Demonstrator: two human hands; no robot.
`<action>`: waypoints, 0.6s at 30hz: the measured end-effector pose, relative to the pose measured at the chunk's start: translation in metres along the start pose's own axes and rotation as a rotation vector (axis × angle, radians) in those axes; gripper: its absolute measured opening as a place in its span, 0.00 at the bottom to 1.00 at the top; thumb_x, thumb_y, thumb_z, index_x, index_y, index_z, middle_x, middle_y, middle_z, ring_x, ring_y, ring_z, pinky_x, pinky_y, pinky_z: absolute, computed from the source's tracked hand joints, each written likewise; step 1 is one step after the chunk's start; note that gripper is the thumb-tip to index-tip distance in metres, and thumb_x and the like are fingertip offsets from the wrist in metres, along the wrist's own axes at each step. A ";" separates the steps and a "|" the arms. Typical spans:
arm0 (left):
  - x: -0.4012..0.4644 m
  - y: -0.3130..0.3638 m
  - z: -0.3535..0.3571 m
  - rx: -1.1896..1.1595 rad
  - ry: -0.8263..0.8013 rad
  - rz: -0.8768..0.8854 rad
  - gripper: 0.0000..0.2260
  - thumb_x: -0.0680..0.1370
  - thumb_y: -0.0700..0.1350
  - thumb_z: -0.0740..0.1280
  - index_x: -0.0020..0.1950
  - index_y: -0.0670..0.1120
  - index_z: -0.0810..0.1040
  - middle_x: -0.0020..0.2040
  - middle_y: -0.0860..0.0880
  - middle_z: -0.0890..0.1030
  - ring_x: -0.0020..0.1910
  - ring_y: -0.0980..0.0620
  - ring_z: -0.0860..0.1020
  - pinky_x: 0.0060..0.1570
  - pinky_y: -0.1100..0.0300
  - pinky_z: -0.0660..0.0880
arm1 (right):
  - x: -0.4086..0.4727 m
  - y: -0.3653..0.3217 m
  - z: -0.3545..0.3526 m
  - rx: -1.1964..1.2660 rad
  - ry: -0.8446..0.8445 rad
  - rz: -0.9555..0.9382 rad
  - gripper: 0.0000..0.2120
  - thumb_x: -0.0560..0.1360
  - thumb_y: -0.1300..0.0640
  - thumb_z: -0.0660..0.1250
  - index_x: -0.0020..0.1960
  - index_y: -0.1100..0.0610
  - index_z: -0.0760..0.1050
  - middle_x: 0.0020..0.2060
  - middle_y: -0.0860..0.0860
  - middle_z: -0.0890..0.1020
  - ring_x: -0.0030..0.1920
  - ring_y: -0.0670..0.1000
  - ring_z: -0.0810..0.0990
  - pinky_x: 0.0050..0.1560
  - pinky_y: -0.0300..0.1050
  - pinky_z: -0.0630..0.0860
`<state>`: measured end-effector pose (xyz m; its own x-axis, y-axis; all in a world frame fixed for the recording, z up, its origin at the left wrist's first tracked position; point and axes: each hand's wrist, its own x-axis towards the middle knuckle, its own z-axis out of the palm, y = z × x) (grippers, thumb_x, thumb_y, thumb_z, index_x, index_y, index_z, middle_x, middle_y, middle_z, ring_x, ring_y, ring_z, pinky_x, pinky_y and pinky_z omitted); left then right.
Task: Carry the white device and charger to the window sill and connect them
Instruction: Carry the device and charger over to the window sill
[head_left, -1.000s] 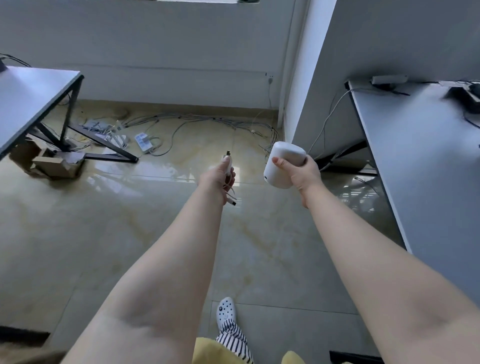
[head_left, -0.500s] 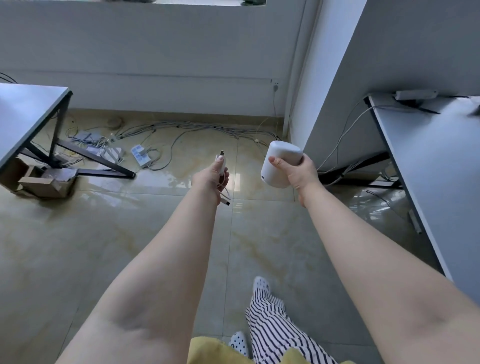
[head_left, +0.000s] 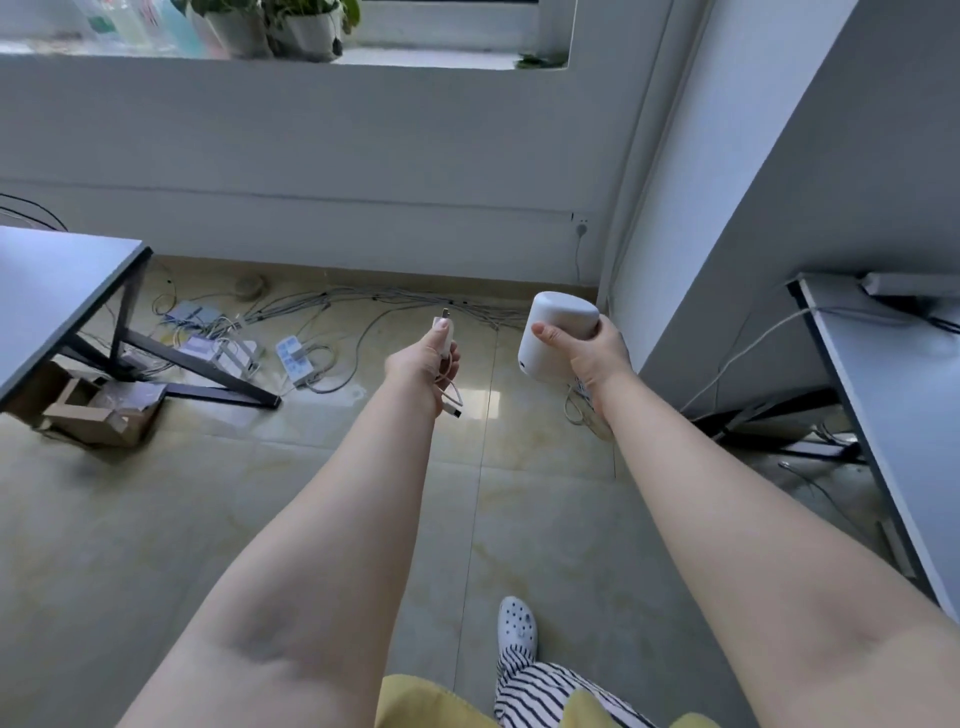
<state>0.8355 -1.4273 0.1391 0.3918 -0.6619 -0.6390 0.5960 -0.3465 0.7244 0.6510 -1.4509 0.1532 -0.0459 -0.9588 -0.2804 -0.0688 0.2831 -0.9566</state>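
My right hand (head_left: 589, 353) grips the white device (head_left: 556, 332), a rounded cylinder held tilted out in front of me. My left hand (head_left: 423, 361) is closed around the white charger cable (head_left: 451, 402); one metal plug sticks up above my thumb and the other end dangles below my wrist. The two hands are apart, about a hand's width between them. The window sill (head_left: 431, 58) runs along the top of the view, ahead and above both hands, with potted plants (head_left: 291, 26) on its left part.
A grey desk (head_left: 47, 296) stands at left with a cardboard box (head_left: 98, 410) under it. Power strips (head_left: 295, 358) and tangled cables lie on the floor by the wall. Another grey desk (head_left: 893, 395) stands at right beside a white pillar (head_left: 691, 171).
The view has tilted up and moved toward the wall, bringing the window sill and plants into sight. Both hands keep their grips and stay held out in front.
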 end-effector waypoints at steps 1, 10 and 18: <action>0.010 0.007 0.008 -0.008 0.006 -0.002 0.11 0.72 0.47 0.74 0.40 0.41 0.77 0.36 0.47 0.79 0.33 0.54 0.77 0.32 0.66 0.77 | 0.014 -0.006 0.003 -0.006 -0.005 -0.004 0.31 0.65 0.51 0.78 0.64 0.56 0.71 0.59 0.53 0.78 0.58 0.54 0.77 0.58 0.52 0.76; 0.076 0.063 0.058 -0.057 0.041 0.015 0.09 0.72 0.47 0.74 0.39 0.43 0.77 0.35 0.48 0.78 0.32 0.55 0.76 0.30 0.68 0.77 | 0.117 -0.045 0.029 -0.019 -0.036 -0.029 0.29 0.63 0.50 0.79 0.61 0.55 0.73 0.56 0.52 0.80 0.54 0.53 0.79 0.57 0.54 0.78; 0.147 0.114 0.102 -0.088 0.017 0.023 0.09 0.72 0.46 0.73 0.38 0.43 0.77 0.35 0.47 0.78 0.20 0.58 0.75 0.26 0.69 0.76 | 0.201 -0.067 0.062 -0.019 -0.026 -0.028 0.31 0.63 0.50 0.79 0.62 0.56 0.73 0.58 0.53 0.80 0.56 0.54 0.78 0.54 0.55 0.79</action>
<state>0.8898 -1.6318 0.1538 0.4172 -0.6574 -0.6275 0.6460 -0.2711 0.7136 0.7077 -1.6643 0.1561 -0.0176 -0.9665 -0.2560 -0.0890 0.2566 -0.9624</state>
